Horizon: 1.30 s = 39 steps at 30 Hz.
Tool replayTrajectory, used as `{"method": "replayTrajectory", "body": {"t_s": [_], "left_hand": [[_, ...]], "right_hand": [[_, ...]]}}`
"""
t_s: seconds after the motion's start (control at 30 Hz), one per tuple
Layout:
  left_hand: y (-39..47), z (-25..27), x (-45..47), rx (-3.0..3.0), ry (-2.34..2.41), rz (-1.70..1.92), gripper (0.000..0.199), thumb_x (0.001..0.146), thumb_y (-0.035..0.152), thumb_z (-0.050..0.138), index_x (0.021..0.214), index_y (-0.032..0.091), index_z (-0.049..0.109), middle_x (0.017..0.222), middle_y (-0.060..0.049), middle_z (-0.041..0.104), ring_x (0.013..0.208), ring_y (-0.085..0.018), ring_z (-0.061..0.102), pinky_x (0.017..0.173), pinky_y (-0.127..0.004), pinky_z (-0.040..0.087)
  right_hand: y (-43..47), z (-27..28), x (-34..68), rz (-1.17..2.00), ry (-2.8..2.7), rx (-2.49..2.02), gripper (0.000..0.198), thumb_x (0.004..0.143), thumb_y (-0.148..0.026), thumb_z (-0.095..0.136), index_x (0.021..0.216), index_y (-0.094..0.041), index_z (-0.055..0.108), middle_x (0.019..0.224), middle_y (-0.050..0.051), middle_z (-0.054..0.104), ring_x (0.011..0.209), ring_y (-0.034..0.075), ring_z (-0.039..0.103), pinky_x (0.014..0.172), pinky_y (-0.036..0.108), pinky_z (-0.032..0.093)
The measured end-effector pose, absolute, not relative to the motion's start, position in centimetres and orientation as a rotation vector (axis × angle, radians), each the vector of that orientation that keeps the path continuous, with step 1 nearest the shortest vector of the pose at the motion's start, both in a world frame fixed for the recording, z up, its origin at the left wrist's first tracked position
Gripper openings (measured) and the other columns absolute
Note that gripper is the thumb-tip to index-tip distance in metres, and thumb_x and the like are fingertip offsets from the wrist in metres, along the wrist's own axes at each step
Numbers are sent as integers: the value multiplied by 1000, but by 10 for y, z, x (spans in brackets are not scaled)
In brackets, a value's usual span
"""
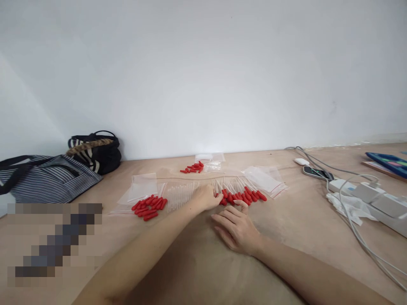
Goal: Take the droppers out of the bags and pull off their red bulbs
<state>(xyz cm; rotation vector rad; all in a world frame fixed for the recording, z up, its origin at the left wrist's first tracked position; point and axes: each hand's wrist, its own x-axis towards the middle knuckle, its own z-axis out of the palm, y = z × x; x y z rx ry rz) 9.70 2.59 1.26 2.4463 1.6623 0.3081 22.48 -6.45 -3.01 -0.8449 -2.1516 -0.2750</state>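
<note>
"So where do the red-capped tubes lie?"

"Fanned on the counter, just beyond the right hand, its fingers loosely curled, seemingly empty. The left hand bends its fingers at their left end; whether they grip, I can't tell."

"Handling?"

"Probably light, shafts perhaps brittle; pinch the soft-looking red caps."

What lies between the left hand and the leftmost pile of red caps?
A row of thin clear tubes lies between the left hand and those red caps, seen in the head view.
</note>
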Motion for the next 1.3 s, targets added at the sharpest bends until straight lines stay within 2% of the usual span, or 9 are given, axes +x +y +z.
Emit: {"method": "replayTrajectory", "body": {"t_s": [0.27,0.43,0.53,0.63,0.77,0.9,0.97,1.13,1.3], "left_hand": [[26,21,103,2304,1742,197,28,69,33,49,46,17,51,45,-2,53,52,-17,55,45,-24,31],[23,28,94,2271,1707,199,31,71,32,44,44,17,46,41,1,45,46,-13,48,42,-23,26],[11,34,73,2286,1652,201,29,72,28,41,46,17,46,42,3,44,44,-12,45,43,-23,26],[-13,36,46,2345,1585,227,21,74,24,40,55,17,48,51,3,48,50,-12,46,46,-23,28],[-45,19,23,2789,1389,347,17,79,22,38,66,18,48,60,0,53,54,-14,49,50,-24,32],[-55,-4,20,3353,982,550,21,80,12,33,65,18,47,59,-1,53,53,-15,50,52,-26,37],[-54,-10,22,3453,856,620,22,81,10,33,65,17,46,58,-1,52,53,-15,50,51,-26,38],[-54,-7,23,3451,751,796,21,83,10,34,70,17,49,62,-1,56,56,-14,53,55,-27,41],[-55,-5,26,3437,789,934,17,87,21,42,95,12,54,82,-6,66,77,-18,60,75,-35,43]], "right_hand": [[-65,-28,224,-264,-2145,-823,20,79,-20,47,97,-18,56,76,0,62,73,13,51,91,38,21],[-64,-29,225,-260,-2145,-830,19,80,-20,45,96,-19,56,75,0,62,72,13,50,91,39,20],[-64,-31,225,-262,-2157,-842,18,80,-20,45,95,-19,56,73,0,61,72,13,51,90,39,21],[-64,-31,226,-279,-2143,-851,19,80,-20,46,96,-19,56,74,0,62,73,13,52,89,40,22],[-65,-28,226,-326,-2061,-870,26,80,-22,48,106,-18,54,89,4,63,84,16,53,88,39,24],[-65,-27,224,-438,-2057,-844,27,80,-27,54,107,-21,55,99,4,62,94,17,52,93,41,17],[-65,-29,222,-491,-2040,-835,20,80,-27,55,100,-24,58,94,1,63,92,16,52,94,42,15],[-63,-32,218,-485,-2136,-783,13,84,-20,49,90,-23,61,58,-4,58,70,11,50,94,41,16],[-64,-31,219,-532,-2161,-818,16,84,-16,44,82,-19,60,52,-4,51,60,10,43,92,40,19]]}}
